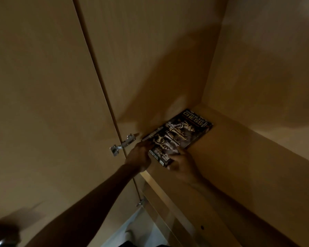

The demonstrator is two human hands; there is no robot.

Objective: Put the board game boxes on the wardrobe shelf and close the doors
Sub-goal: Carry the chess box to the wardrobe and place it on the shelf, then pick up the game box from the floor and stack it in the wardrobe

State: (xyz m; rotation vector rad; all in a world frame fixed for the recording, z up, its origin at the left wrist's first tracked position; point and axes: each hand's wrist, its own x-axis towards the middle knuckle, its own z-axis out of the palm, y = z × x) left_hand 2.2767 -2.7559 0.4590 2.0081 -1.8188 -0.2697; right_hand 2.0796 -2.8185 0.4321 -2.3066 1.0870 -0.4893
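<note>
A dark chess box (178,136) with pictures of chess pieces lies flat on the wardrobe shelf (239,166), pushed toward the left inner wall. My left hand (138,157) grips the box's near left corner. My right hand (183,164) holds its near right corner. Both arms reach up from below. A thin light edge of a second box (152,134) shows beneath the chess box on its left side.
The left wardrobe door (43,104) stands open, with a metal hinge (122,144) by my left hand. A second hinge (141,203) sits lower. The wardrobe's back panel and right wall enclose the shelf. White fabric (132,232) shows below.
</note>
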